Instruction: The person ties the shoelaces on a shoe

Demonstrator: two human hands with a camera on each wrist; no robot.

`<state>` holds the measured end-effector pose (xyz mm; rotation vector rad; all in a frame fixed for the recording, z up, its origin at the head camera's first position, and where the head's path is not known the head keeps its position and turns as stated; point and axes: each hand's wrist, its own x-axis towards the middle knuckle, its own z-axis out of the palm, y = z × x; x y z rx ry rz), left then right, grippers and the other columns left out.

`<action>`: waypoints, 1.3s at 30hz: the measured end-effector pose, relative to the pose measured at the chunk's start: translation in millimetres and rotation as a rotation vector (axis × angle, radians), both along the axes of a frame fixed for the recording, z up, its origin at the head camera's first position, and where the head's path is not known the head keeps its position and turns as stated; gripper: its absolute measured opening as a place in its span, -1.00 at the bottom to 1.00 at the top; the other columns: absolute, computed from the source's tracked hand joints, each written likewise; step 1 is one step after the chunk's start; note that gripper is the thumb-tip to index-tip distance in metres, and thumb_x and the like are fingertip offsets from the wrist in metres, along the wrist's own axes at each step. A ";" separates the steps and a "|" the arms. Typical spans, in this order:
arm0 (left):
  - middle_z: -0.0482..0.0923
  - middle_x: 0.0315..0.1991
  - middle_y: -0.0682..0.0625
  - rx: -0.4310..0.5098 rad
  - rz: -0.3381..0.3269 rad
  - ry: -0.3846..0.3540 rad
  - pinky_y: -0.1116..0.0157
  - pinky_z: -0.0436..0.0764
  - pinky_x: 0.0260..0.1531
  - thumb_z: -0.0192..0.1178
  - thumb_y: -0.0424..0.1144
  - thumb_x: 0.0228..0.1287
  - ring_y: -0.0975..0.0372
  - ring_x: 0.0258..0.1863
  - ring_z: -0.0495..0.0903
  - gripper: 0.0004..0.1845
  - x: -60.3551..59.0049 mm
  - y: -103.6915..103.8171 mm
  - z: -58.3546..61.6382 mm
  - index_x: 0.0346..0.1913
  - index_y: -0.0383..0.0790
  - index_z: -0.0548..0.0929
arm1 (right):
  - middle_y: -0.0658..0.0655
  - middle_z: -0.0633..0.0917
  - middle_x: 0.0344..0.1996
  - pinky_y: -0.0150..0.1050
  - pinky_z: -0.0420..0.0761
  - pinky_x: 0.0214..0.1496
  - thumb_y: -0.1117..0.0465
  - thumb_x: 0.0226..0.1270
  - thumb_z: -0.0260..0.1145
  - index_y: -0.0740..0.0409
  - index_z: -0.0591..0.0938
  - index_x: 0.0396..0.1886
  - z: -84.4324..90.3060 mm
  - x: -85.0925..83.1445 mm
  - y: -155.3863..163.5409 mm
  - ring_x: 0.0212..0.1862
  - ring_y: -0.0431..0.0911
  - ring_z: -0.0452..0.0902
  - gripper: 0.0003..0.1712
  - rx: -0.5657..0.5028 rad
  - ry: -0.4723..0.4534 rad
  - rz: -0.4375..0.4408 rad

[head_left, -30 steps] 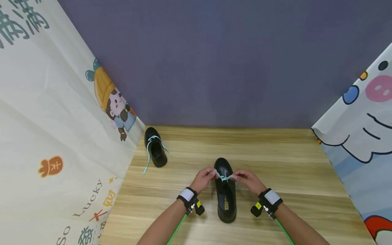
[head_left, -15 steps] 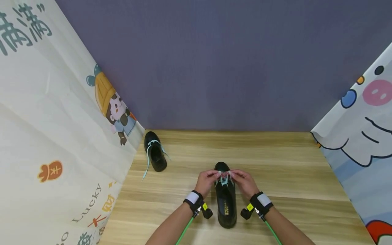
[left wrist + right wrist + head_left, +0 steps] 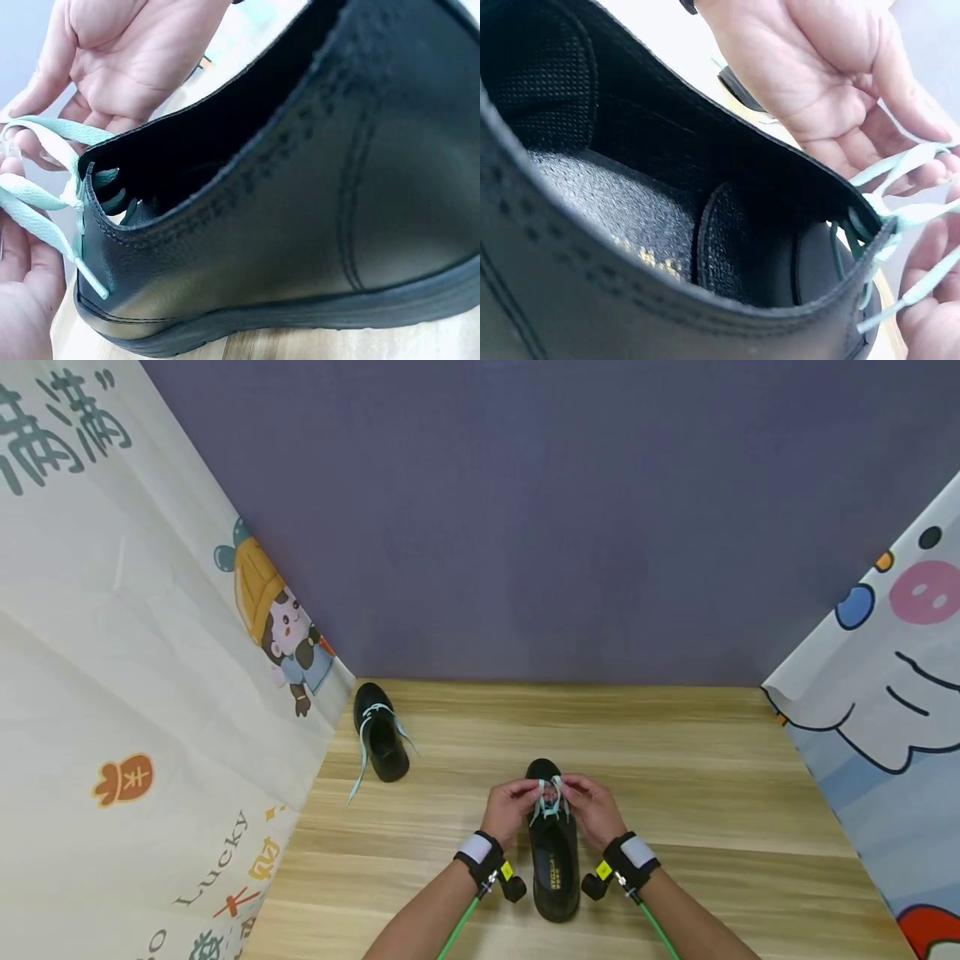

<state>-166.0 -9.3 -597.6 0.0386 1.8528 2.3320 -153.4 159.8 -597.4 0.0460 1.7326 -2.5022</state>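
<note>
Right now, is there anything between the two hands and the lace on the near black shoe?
Nothing visible. The left hand and right hand already pinch the mint lace over the near shoe, one on each side. The other shoe sits apart, farther back on the left of the wooden table.

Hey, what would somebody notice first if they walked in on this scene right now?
Two hands, left hand and right hand, pinch the mint-green lace over a black leather shoe at the near middle of the wooden table. A second black shoe, its lace trailing loose, sits back left beside the cartoon-printed cloth.
</note>
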 end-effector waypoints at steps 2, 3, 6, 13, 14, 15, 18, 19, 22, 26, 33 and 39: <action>0.74 -0.22 -0.13 -0.015 0.001 0.011 0.39 0.65 -0.28 0.29 -0.50 0.29 0.33 -0.30 0.67 -0.79 -0.5 0.2 -0.6 -0.09 -0.62 0.67 | -0.02 0.68 -0.20 -0.39 0.59 -0.15 0.45 0.46 0.17 0.32 0.63 -0.06 -0.6 0.5 -1.2 -0.16 -0.23 0.60 -0.84 0.026 -0.010 -0.007; 0.74 -0.24 -0.11 -0.021 0.004 0.015 0.40 0.64 -0.29 0.31 -0.49 0.28 0.33 -0.31 0.67 -0.79 -0.8 0.3 -0.7 -0.10 -0.61 0.67 | -0.02 0.67 -0.19 -0.40 0.58 -0.15 0.45 0.47 0.17 0.41 0.60 -0.03 -1.1 0.6 -1.8 -0.16 -0.23 0.59 -0.83 0.033 -0.012 -0.010; 0.74 -0.32 -0.10 -0.017 0.017 0.016 0.42 0.61 -0.31 0.34 -0.51 0.23 0.33 -0.34 0.66 -0.76 -1.3 0.8 0.3 -0.12 -0.63 0.59 | -0.02 0.65 -0.18 -0.41 0.57 -0.19 0.46 0.46 0.17 0.64 0.47 0.04 -2.1 1.1 -3.8 -0.18 -0.24 0.57 -0.71 0.063 0.008 -0.024; 0.73 -0.37 -0.10 -0.030 0.017 0.018 0.41 0.61 -0.28 0.33 -0.55 0.21 0.32 -0.38 0.66 -0.78 -0.6 0.3 -2.0 -0.13 -0.61 0.58 | 0.08 0.64 -0.24 -0.38 0.57 -0.20 0.45 0.42 0.23 0.59 0.44 0.04 0.6 0.4 -6.5 -0.22 -0.22 0.56 -0.68 0.228 0.020 -0.083; 0.73 -0.37 -0.08 -0.037 0.011 0.020 0.40 0.61 -0.27 0.34 -0.53 0.22 0.32 -0.36 0.66 -0.80 -0.4 0.0 -2.1 -0.15 -0.60 0.62 | 0.10 0.65 -0.23 -0.37 0.57 -0.19 0.43 0.41 0.25 0.55 0.48 0.03 1.3 0.4 -6.6 -0.22 -0.21 0.57 -0.70 0.270 0.018 -0.089; 0.72 -0.35 -0.04 -0.042 0.002 0.018 0.40 0.62 -0.26 0.35 -0.50 0.23 0.32 -0.35 0.66 -0.81 -0.1 -0.3 -2.1 -0.16 -0.59 0.65 | 0.13 0.66 -0.21 -0.37 0.57 -0.18 0.41 0.41 0.27 0.51 0.52 0.01 1.9 0.5 -6.6 -0.21 -0.20 0.57 -0.73 0.317 0.020 -0.093; 0.72 -0.27 -0.06 -0.019 -0.027 0.033 0.36 0.64 -0.22 0.33 -0.48 0.25 0.30 -0.30 0.68 -0.80 0.6 -0.6 -2.6 -0.14 -0.61 0.67 | 0.21 0.69 -0.16 -0.34 0.58 -0.13 0.37 0.40 0.31 0.42 0.64 -0.05 3.5 1.4 -6.5 -0.18 -0.17 0.59 -0.79 0.454 0.055 -0.081; 0.72 -0.24 -0.09 -0.008 -0.035 0.036 0.34 0.65 -0.20 0.33 -0.48 0.26 0.28 -0.29 0.69 -0.80 1.0 -0.5 -2.1 -0.13 -0.61 0.67 | 0.22 0.70 -0.14 -0.34 0.58 -0.11 0.36 0.39 0.32 0.38 0.66 -0.06 3.9 1.7 -6.7 -0.17 -0.17 0.60 -0.80 0.491 0.072 -0.072; 0.73 -0.19 -0.13 -0.014 -0.029 0.043 0.31 0.66 -0.18 0.33 -0.46 0.26 0.25 -0.27 0.70 -0.80 1.5 0.9 -0.6 -0.13 -0.57 0.69 | 0.25 0.72 -0.12 -0.36 0.59 -0.05 0.39 0.36 0.34 0.35 0.69 -0.08 3.3 1.3 -7.4 -0.12 -0.16 0.63 -0.82 0.560 0.136 -0.036; 0.75 -0.24 -0.14 -0.126 0.049 0.023 0.32 0.65 -0.24 0.38 -0.42 0.23 0.25 -0.30 0.68 -0.86 2.4 3.6 4.6 -0.20 -0.45 0.77 | 0.27 0.71 -0.19 -0.37 0.62 -0.07 0.48 0.31 0.34 0.39 0.61 -0.07 0.4 -0.9 -8.4 -0.15 -0.15 0.65 -0.79 0.555 0.165 0.009; 0.76 -0.36 -0.04 -0.343 0.144 0.037 0.40 0.59 -0.37 0.44 -0.42 0.15 0.34 -0.39 0.64 -0.96 4.7 7.3 16.0 -0.32 -0.33 0.81 | 0.06 0.69 -0.32 -0.28 0.65 -0.19 0.55 0.15 0.42 0.25 0.50 0.15 5.6 -3.8 -2.3 -0.25 -0.16 0.63 -0.44 0.767 0.428 0.091; 0.73 -0.46 0.00 -0.400 0.166 0.050 0.40 0.59 -0.42 0.46 -0.42 0.11 0.35 -0.46 0.65 -0.94 5.5 8.4 17.2 -0.34 -0.30 0.78 | 0.06 0.73 -0.28 -0.21 0.65 -0.24 0.50 0.05 0.50 0.18 0.70 -0.12 6.3 -2.6 -3.1 -0.25 -0.10 0.65 -0.64 1.052 0.677 0.002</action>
